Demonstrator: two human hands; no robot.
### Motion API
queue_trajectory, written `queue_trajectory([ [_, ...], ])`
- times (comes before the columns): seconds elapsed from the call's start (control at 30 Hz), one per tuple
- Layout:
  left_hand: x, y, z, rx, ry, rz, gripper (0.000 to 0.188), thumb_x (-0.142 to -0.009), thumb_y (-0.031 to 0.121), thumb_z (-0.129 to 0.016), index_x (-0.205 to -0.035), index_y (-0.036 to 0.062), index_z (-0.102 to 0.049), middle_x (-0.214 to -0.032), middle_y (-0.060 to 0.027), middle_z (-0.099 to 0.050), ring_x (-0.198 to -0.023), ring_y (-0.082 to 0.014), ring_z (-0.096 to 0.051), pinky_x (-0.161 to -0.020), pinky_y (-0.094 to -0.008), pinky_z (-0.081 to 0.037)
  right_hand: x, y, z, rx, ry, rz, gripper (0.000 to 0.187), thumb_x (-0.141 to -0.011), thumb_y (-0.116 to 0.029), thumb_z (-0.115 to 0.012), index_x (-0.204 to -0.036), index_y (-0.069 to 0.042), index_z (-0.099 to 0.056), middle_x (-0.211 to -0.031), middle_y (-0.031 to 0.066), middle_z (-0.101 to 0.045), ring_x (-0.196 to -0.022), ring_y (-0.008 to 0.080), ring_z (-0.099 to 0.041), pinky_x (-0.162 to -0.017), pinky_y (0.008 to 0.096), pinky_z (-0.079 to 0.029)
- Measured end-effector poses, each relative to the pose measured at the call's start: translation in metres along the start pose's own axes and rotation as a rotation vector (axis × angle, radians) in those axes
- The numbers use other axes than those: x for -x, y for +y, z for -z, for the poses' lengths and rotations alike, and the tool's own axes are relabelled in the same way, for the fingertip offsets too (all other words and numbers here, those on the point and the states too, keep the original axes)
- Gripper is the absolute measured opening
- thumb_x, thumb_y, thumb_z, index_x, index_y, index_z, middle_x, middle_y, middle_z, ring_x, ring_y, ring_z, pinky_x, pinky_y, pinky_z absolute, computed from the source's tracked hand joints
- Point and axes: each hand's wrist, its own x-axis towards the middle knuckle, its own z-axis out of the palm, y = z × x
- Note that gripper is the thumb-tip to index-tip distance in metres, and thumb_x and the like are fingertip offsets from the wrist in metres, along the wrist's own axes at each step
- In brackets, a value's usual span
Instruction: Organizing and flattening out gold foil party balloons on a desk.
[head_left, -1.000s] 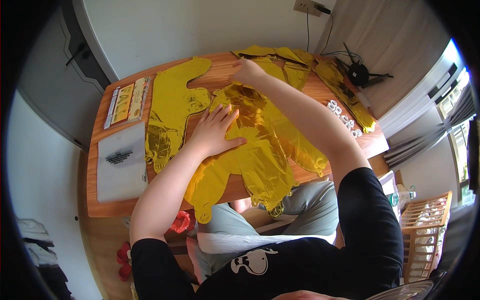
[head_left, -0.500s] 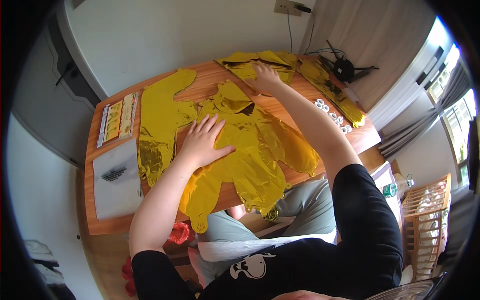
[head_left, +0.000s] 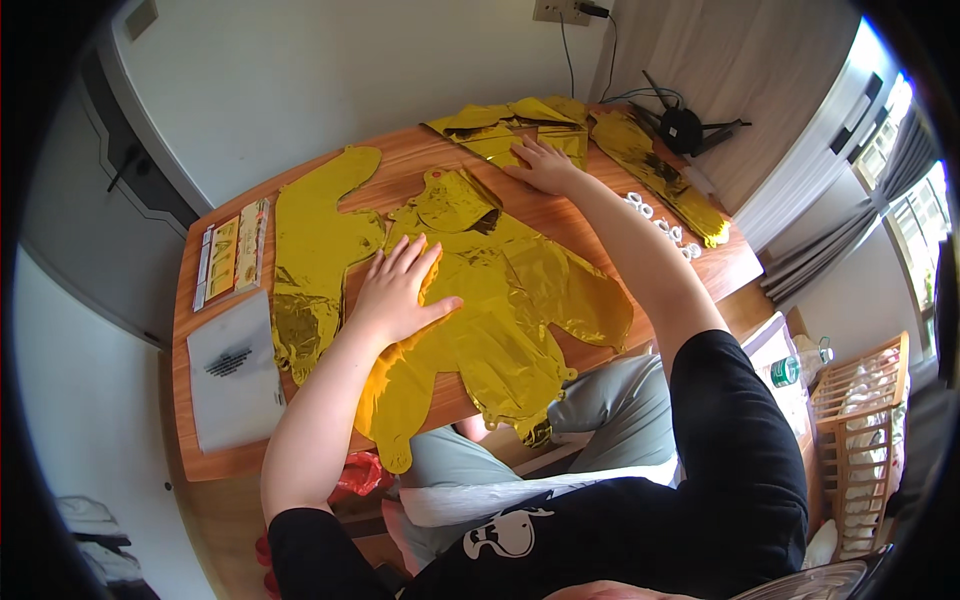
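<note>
A large flat gold foil balloon [head_left: 500,290] lies uninflated across the near middle of the table, its lower parts hanging over the front edge. My left hand [head_left: 395,300] rests on its left side, palm down with fingers spread. My right arm reaches to the back of the table. There my right hand [head_left: 545,168] lies palm down, fingers stretched out, at the near edge of a folded gold foil sheet [head_left: 490,140]. Whether it presses on that foil or the wood I cannot tell. Another flat gold foil balloon [head_left: 315,240] lies to the left.
A printed flat package [head_left: 232,255] and a pale plastic bag [head_left: 235,370] lie at the table's left end. Several small white rolls [head_left: 668,230] sit at the right, near a folded gold foil strip [head_left: 655,170] and a black router [head_left: 683,130]. A wooden slatted crib [head_left: 860,440] stands right.
My right hand has drawn back slightly toward me and to the right, off the folded foil's middle. My left hand stays on the balloon. The view has shifted a little.
</note>
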Motion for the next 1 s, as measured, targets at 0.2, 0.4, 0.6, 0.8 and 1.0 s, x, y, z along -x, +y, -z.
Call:
queue_trajectory([
  [0.2, 0.001, -0.003, -0.002, -0.006, 0.006, 0.004, 0.095, -0.086, 0.075, -0.058, -0.158, 0.0185, -0.033, -0.166, -0.0095, -0.026, -0.154, -0.0269, -0.020, -0.126, -0.0479, -0.013, -0.009, -0.006, -0.006, -0.001, -0.014, 0.023, 0.073, -0.099, -0.059, -0.047, -0.161, -0.025, -0.026, -0.169, 0.0100, -0.015, -0.155, 0.0347, -0.016, -0.123, 0.0572, -0.017],
  [0.4, 0.001, -0.005, -0.005, 0.003, 0.024, 0.001, 0.095, -0.086, 0.074, -0.059, -0.158, 0.0181, -0.033, -0.165, -0.0097, -0.027, -0.154, -0.0271, -0.021, -0.126, -0.0486, -0.014, -0.013, -0.006, -0.005, 0.033, 0.000, -0.004, 0.065, -0.099, -0.050, -0.051, -0.157, -0.025, -0.035, -0.168, 0.0098, -0.019, -0.154, 0.0360, -0.019, -0.122, 0.0585, -0.019],
  [0.6, 0.002, -0.005, -0.007, 0.014, 0.038, -0.004, 0.094, -0.086, 0.073, -0.059, -0.157, 0.0172, -0.035, -0.165, -0.0103, -0.028, -0.154, -0.0275, -0.021, -0.126, -0.0492, -0.014, 0.007, -0.041, 0.014, 0.027, 0.006, 0.033, 0.065, -0.092, -0.061, -0.058, -0.144, -0.022, -0.055, -0.159, 0.0075, -0.038, -0.148, 0.0327, -0.031, -0.118, 0.0580, -0.025],
  [0.8, 0.001, -0.004, -0.007, 0.003, 0.036, -0.002, 0.094, -0.086, 0.073, -0.059, -0.157, 0.0160, -0.035, -0.165, -0.0109, -0.029, -0.154, -0.0284, -0.022, -0.126, -0.0494, -0.014, 0.030, -0.089, 0.036, -0.364, -0.212, 0.048, 0.078, -0.086, -0.067, -0.065, -0.141, -0.012, -0.056, -0.135, 0.0168, -0.062, -0.122, 0.0366, -0.059, -0.104, 0.0461, -0.045],
  [1.0, 0.000, -0.005, -0.005, -0.007, 0.036, -0.004, 0.094, -0.086, 0.073, -0.059, -0.157, 0.0151, -0.035, -0.164, -0.0121, -0.030, -0.153, -0.0293, -0.023, -0.126, -0.0496, -0.015, 0.051, -0.109, 0.029, -0.281, 0.000, 0.367, 0.085, -0.083, -0.043, -0.079, -0.150, -0.008, -0.039, -0.124, 0.0207, -0.065, -0.112, 0.0335, -0.065, -0.094, 0.0434, -0.052],
])
